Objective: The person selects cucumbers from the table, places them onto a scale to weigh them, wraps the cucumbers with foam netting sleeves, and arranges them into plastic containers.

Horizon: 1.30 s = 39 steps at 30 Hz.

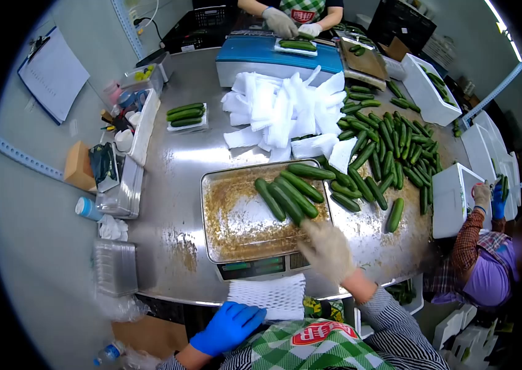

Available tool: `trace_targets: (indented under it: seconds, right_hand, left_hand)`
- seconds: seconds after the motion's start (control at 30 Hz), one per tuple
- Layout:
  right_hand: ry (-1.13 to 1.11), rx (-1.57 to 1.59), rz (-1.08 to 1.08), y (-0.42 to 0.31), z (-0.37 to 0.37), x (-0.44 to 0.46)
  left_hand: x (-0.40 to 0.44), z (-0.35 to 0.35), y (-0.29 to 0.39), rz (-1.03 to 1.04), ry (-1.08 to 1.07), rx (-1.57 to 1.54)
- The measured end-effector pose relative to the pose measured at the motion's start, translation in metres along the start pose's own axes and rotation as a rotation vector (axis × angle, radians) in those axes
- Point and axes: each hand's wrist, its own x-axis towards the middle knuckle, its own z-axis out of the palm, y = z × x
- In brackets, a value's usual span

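Observation:
My right hand (327, 250), in a beige glove, reaches over the near right corner of the scale's metal tray (230, 213). Its fingers are apart, with the tips at the lower end of a cucumber (287, 200); whether they touch it I cannot tell. Several cucumbers lie side by side on that tray. Below it shows the scale's display (253, 267). My left hand (227, 328), gloved in blue, has its fingers on the lower left edge of a white foam net (268, 297) at the table's front edge. The thumb is hidden.
A heap of cucumbers (397, 145) covers the right side. Foam nets (285, 108) pile up at the back, beside a packed tray (187, 117). Across the table, a person's gloved hands (281, 23) work over a blue wrapping machine (236, 55). Another person (483, 265) handles cucumbers by white boxes (449, 203).

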Motion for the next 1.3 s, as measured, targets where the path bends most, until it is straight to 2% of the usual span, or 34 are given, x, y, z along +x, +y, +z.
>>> trace_targets:
  seconds: [0.2, 0.33, 0.43, 0.47, 0.5, 0.57, 0.67, 0.7, 0.77, 0.87, 0.97, 1.1, 1.23, 1.3]
  right_hand:
    - [0.131, -0.294, 0.1, 0.004, 0.053, 0.05]
    - [0.277, 0.012, 0.289, -0.002, 0.045, 0.041]
    - [0.243, 0.182, 0.246, -0.037, 0.033, 0.032]
    - [0.173, 0.157, 0.211, -0.041, 0.048, 0.03]
    - [0.213, 0.102, 0.113, -0.051, 0.059, 0.031]
    - [-0.076, -0.051, 0.188, -0.056, 0.08, 0.044]
    - [0.1, 0.086, 0.198, -0.055, 0.066, 0.049]
    - [0.224, -0.01, 0.168, -0.05, 0.056, 0.053]
    - [0.25, -0.229, 0.241, -0.036, 0.041, 0.059]
    - [0.314, -0.176, 0.36, -0.004, 0.041, 0.057]
    - [0.405, -0.191, 0.281, 0.025, 0.045, 0.062]
    - [0.186, -0.096, 0.362, 0.049, 0.037, 0.073]
    - [0.129, -0.045, 0.222, 0.063, 0.026, 0.072]
    - [0.214, -0.042, 0.265, 0.04, 0.016, 0.069]
  left_hand:
    - [-0.005, -0.009, -0.03, 0.031, 0.081, 0.015]
    - [-0.015, -0.015, -0.046, -0.025, 0.205, -0.005]
    - [-0.024, -0.014, -0.052, -0.07, 0.252, -0.05]
    - [-0.025, -0.012, -0.053, -0.065, 0.253, -0.064]
    - [-0.027, -0.011, -0.054, -0.062, 0.253, -0.077]
    - [-0.027, -0.01, -0.054, -0.033, 0.253, -0.076]
    - [-0.03, -0.013, -0.055, -0.074, 0.248, -0.091]
    - [-0.033, -0.014, -0.056, -0.108, 0.239, -0.1]
    - [-0.037, -0.014, -0.055, -0.137, 0.255, -0.083]
    - [-0.035, -0.01, -0.055, -0.149, 0.27, -0.073]
    - [-0.029, -0.004, -0.047, -0.178, 0.286, -0.1]
    - [-0.02, -0.006, -0.039, -0.208, 0.27, -0.112]
    - [-0.015, -0.001, -0.032, -0.236, 0.278, -0.101]
    - [-0.013, 0.003, -0.028, -0.241, 0.262, -0.112]
